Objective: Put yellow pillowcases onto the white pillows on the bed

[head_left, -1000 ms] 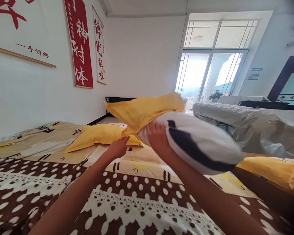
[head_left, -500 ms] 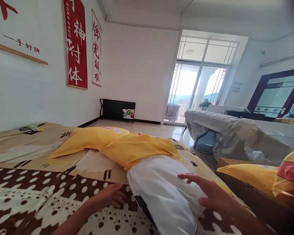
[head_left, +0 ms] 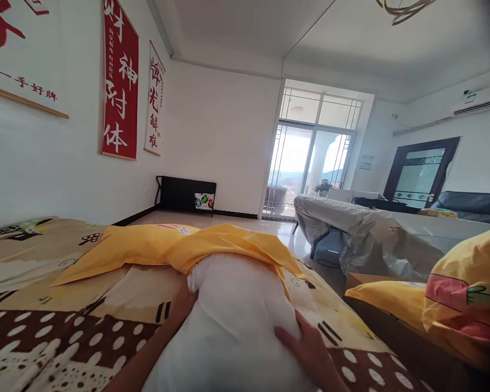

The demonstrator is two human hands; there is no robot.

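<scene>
A plump white pillow lies in front of me, its far end tucked under a yellow pillowcase. My left hand is at the pillow's left edge and grips it there, the fingers mostly hidden behind the white fabric. On the opposite side my right hand clasps the pillow, thumb on top and the other fingers out of sight around the side. Left of the pillowcase, another yellow pillow rests flat on the patterned bedding.
Yellow pillows with a red-pink patch sit at the right beside the bed. Beyond them stands a plastic-covered piece of furniture. A black folded frame leans by the far wall, left of a glass door.
Both hands have come down from above the bed onto the sides of the white pillow. The pillow now sits straighter and deeper under the yellow pillowcase. The view has tilted upward.
</scene>
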